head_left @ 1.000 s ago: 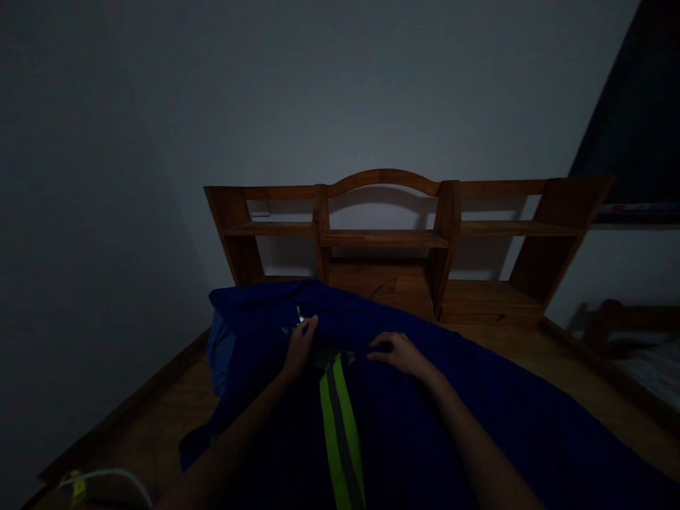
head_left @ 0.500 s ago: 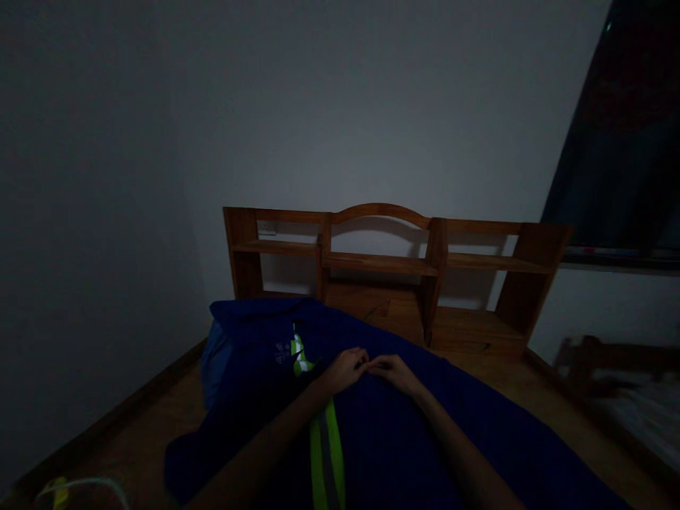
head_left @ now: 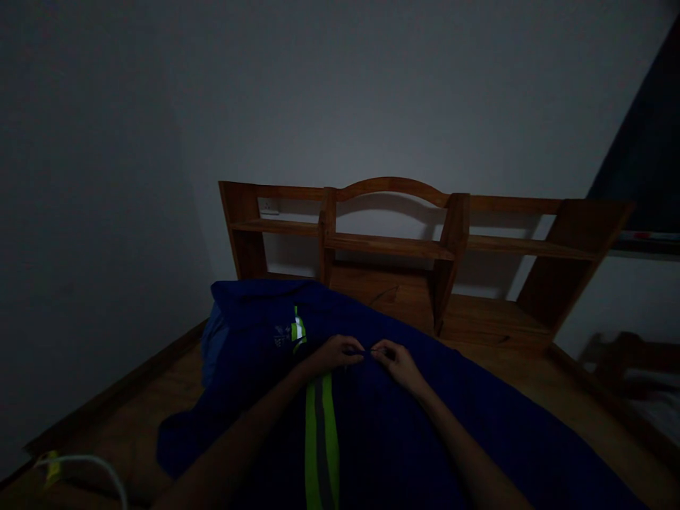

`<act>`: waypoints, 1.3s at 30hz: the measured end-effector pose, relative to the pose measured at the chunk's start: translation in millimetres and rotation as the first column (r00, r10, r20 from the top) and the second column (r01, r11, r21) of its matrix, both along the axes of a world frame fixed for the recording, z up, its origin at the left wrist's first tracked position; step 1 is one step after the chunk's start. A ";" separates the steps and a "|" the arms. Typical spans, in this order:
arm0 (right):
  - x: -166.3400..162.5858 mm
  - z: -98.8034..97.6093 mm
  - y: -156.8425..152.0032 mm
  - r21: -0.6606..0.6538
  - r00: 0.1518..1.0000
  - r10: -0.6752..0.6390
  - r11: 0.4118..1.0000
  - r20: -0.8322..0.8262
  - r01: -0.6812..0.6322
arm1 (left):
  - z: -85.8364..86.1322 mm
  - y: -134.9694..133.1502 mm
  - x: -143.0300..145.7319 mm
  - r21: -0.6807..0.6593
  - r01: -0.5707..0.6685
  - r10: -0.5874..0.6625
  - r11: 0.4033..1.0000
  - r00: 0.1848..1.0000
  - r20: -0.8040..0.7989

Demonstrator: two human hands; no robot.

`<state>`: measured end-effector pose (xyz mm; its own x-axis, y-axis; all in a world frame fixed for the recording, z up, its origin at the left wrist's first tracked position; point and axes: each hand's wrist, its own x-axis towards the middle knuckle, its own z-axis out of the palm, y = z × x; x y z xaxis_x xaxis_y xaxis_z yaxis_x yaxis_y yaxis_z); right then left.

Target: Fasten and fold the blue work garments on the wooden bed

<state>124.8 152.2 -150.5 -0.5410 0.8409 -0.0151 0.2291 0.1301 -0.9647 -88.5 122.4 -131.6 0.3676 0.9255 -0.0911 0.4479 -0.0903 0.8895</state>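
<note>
A dark blue work garment (head_left: 393, 439) with a yellow-green and grey reflective strip (head_left: 321, 446) lies spread out before me. A shorter bright strip (head_left: 298, 331) and a small faint print show on its upper left part. Over the middle of the garment, my left hand (head_left: 340, 351) is closed in a pinch. Just right of it, my right hand (head_left: 396, 363) pinches too, with its fingertips facing the left ones across a small gap. Whatever sits between the fingertips is too small and dark to make out.
Beyond the garment, a wooden shelf unit (head_left: 393, 244) with an arched top stands against the pale wall (head_left: 372, 92). A white cable with a yellow tag (head_left: 53, 467) is at the lower left. Dark wooden furniture (head_left: 632, 361) stands at the right.
My hands, which met at the fingertips, have drawn slightly apart, both still pinching. The camera view has shifted, so the shelf sits higher and looks larger.
</note>
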 end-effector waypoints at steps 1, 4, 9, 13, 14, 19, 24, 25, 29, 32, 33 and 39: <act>-0.4 -0.8 0.1 -0.007 1.000 -0.009 1.000 -0.004 0.009 | -1.1 -0.7 1.7 0.015 -0.022 0.022 1.000 1.000 -0.016; -0.9 -2.4 0.7 -0.023 0.999 -0.027 0.999 -0.020 0.027 | -3.7 -2.0 6.3 0.060 -0.075 0.078 0.995 0.996 -0.051; 0.4 -1.7 2.4 -0.065 0.998 -0.062 0.996 -0.032 0.060 | -4.8 -3.0 11.3 0.187 -0.087 0.107 0.979 0.990 -0.097; 1.7 1.3 2.1 -0.116 0.997 -0.054 0.992 -0.048 0.048 | -9.6 -2.7 14.6 0.370 -0.009 0.077 0.929 0.983 -0.168; 1.8 2.3 1.7 -0.126 0.997 -0.048 0.991 -0.053 0.041 | -11.3 -2.6 15.2 0.404 0.016 0.066 0.915 0.980 -0.188; 1.5 6.8 -0.6 -0.146 0.997 -0.033 0.989 -0.071 0.022 | -13.4 -4.9 18.1 0.458 0.047 0.088 0.888 0.959 -0.269; 1.9 5.4 -2.2 -0.104 0.997 -0.012 0.995 -0.070 0.005 | -6.6 -8.8 22.8 0.473 0.044 0.165 0.880 0.905 -0.392; 2.0 4.2 -2.3 -0.076 0.999 -0.017 0.997 -0.050 0.013 | -5.3 -9.0 23.2 0.475 0.046 0.171 0.879 0.899 -0.403; 3.3 1.6 -3.4 0.017 0.996 -0.077 0.997 0.036 0.077 | 0.3 -9.2 21.7 0.478 0.078 0.136 0.875 0.908 -0.397; 5.2 6.6 -6.9 0.118 0.983 -0.154 0.983 0.097 0.143 | 5.8 -9.8 19.9 0.476 0.104 0.095 0.874 0.922 -0.376; 5.8 9.6 -8.5 0.183 0.976 -0.175 0.972 0.131 0.150 | 7.6 -10.1 19.8 0.475 0.110 0.085 0.873 0.924 -0.372; 6.2 24.6 -13.8 0.455 0.933 -0.168 0.891 0.320 0.004 | 10.6 -11.1 23.6 0.488 0.115 0.093 0.865 0.919 -0.383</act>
<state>131.0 138.4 -126.0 -0.4956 0.8459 0.1971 0.5623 0.4854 -0.6695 -64.9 111.3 -121.0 0.4104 0.8799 0.2393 0.7362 -0.4746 0.4825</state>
